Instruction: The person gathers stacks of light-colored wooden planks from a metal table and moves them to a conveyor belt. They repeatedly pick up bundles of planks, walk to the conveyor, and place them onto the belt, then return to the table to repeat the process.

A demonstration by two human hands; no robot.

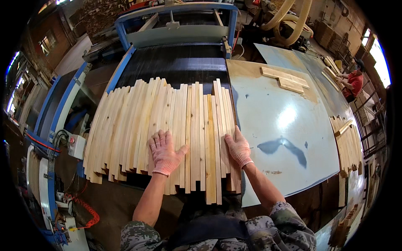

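Note:
A wide row of pale wooden strips (138,121) lies side by side on the dark belt (180,62), their near ends uneven and jutting over the belt's front. My left hand (163,151), in a whitish-pink knit glove, rests flat on top of the strips near the middle, fingers spread and thumb out to the right. Gloved the same way, my right hand (238,148) lies against the rightmost strips, its fingers stretched over their edge. Neither hand grips a strip.
Blue machine frame (176,31) spans the belt's far end. At right, a pale metal-topped table (293,113) carries short boards (284,78); more stacked strips (347,144) stand beyond. A person in red (354,81) works far right. A control box (76,146) sits left.

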